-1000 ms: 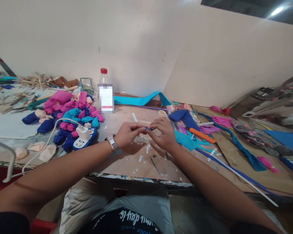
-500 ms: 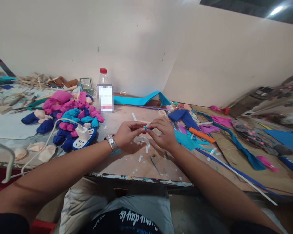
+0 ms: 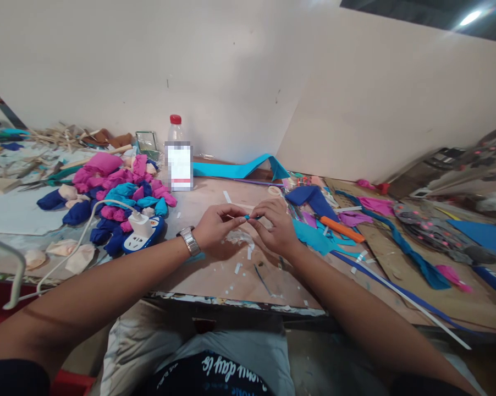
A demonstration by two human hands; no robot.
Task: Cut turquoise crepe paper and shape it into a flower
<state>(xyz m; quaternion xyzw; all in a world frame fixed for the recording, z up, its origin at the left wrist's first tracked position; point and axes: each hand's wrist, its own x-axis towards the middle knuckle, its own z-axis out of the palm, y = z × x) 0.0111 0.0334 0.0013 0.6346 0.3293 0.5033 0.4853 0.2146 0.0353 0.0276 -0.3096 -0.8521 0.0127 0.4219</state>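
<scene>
Between the fingertips of both hands is a tiny blue piece (image 3: 247, 217), mostly covered by the fingers. My left hand (image 3: 220, 228), with a metal watch (image 3: 188, 241) on its wrist, pinches it from the left. From the right, my right hand (image 3: 276, 226) pinches the same piece, thumb and index finger pressed together. Both hands are just above the wooden table (image 3: 215, 286). Bright blue fabric scraps (image 3: 314, 236) lie right of my right hand, beside an orange cutter (image 3: 342, 229).
Pink and blue fabric bundles (image 3: 116, 187) pile up at the left, beside a white-and-blue power strip (image 3: 143, 235) with a cable. A red-capped bottle (image 3: 175, 129) stands near the wall. A blue strip (image 3: 240, 169) lies behind the hands; a white stick (image 3: 413, 308) crosses the right edge.
The fingertips have closed slightly further over the blue piece, so less of it shows. Otherwise the hands keep nearly the same position.
</scene>
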